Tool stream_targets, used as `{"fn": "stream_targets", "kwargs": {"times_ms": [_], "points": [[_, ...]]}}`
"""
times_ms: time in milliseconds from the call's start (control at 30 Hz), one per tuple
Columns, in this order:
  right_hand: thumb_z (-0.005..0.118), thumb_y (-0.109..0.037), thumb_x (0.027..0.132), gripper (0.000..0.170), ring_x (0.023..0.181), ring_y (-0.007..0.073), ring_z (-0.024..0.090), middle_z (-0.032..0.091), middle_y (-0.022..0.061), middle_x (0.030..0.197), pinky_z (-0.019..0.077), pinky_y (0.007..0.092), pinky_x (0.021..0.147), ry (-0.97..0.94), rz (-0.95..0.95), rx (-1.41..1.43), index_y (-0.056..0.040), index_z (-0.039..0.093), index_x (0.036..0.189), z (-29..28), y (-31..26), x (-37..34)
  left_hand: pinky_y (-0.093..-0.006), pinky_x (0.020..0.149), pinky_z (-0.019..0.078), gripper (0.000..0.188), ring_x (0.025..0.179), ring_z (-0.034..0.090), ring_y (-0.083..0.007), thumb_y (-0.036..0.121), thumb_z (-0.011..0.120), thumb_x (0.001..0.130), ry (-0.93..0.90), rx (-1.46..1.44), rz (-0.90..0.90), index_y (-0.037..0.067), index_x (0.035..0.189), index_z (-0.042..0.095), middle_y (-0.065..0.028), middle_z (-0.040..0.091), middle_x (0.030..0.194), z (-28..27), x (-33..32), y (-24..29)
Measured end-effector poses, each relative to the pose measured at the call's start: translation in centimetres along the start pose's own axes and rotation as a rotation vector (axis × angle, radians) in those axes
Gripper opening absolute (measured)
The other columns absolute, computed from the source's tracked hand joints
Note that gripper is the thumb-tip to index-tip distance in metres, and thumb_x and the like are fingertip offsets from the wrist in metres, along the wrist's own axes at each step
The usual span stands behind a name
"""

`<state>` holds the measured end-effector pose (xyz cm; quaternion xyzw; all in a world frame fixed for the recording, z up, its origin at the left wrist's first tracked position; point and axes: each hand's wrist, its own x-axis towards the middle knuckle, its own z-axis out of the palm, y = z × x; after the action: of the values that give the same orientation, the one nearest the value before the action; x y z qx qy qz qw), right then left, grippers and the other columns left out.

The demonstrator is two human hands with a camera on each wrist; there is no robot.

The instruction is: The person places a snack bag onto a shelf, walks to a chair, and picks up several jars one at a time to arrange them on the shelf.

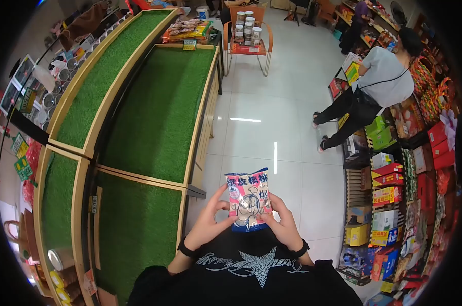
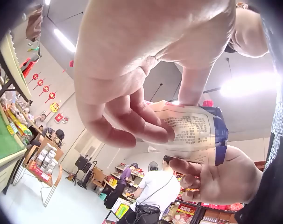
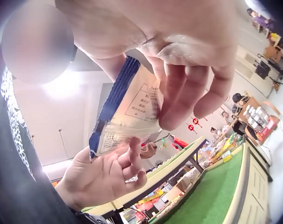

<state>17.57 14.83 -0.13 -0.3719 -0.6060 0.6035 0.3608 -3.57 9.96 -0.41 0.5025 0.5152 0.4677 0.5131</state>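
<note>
A small pink, white and blue snack packet (image 1: 248, 201) with large Chinese lettering is held upright in front of the chest. My left hand (image 1: 210, 217) pinches its left side, thumb on the printed front and fingers behind. On the opposite side my right hand (image 1: 282, 222) grips it the same way. The back of the packet (image 2: 193, 130) shows small print and a dark blue end seal in the left wrist view. From the right wrist, the packet (image 3: 132, 102) looks crimped along its blue edge. What is inside stays hidden.
Wooden display bins lined with green turf (image 1: 149, 107) run along the left. An orange chair (image 1: 248, 38) with jars stands ahead in the tiled aisle. A person in a grey top (image 1: 386, 76) stands at the right, beside shelves of boxed goods (image 1: 386, 222).
</note>
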Motion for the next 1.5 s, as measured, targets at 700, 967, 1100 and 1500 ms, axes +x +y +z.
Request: {"fn": "stream_targets", "kwargs": {"times_ms": [700,967,1100,1500], "points": [[0.056,-0.005,0.087,0.059,0.094,0.0182,0.061,0.063,0.0172,0.103,0.0444,0.0296,0.086,-0.141,-0.082,-0.066,-0.0024,0.029,0.14,-12.8,-0.9,20.8,-0.0308,0.096,0.0341,0.084,0.094,0.055,-0.0126,-0.001,0.066,0.078,0.17,0.062,0.082,0.001,0.145,0.015,-0.0048,0.059,0.091,2.5,20.9,1.8],[0.058,-0.005,0.085,0.064,0.095,0.018,0.06,0.062,0.0169,0.107,0.0428,0.0303,0.088,-0.211,-0.025,-0.023,-0.0008,0.028,0.141,-17.2,-0.8,25.8,-0.0326,0.099,0.0323,0.088,0.092,0.057,-0.0143,0.007,0.068,0.077,0.2,0.099,0.057,0.001,0.145,0.013,-0.0058,0.06,0.086,3.7,26.7,3.6],[0.061,-0.006,0.084,0.066,0.094,0.0173,0.058,0.06,0.0163,0.11,0.0422,0.0301,0.088,-0.299,-0.02,-0.063,-0.0005,0.028,0.141,-17.6,-0.5,28.5,-0.0332,0.1,0.0319,0.09,0.094,0.057,-0.0152,0.009,0.069,0.076,0.186,0.112,0.007,0.001,0.145,0.013,-0.007,0.061,0.089,2.4,28.3,3.3],[0.064,-0.008,0.082,0.077,0.109,0.0208,0.054,0.05,0.0195,0.127,0.0386,0.0308,0.095,-0.299,-0.057,-0.089,0.0028,0.019,0.143,-15.7,-1.8,40.8,-0.0291,0.092,0.0372,0.09,0.096,0.056,-0.0165,0.011,0.072,0.074,0.147,0.127,0.071,0.002,0.145,0.016,-0.0095,0.06,0.094,-5.7,38.9,4.7]]}}
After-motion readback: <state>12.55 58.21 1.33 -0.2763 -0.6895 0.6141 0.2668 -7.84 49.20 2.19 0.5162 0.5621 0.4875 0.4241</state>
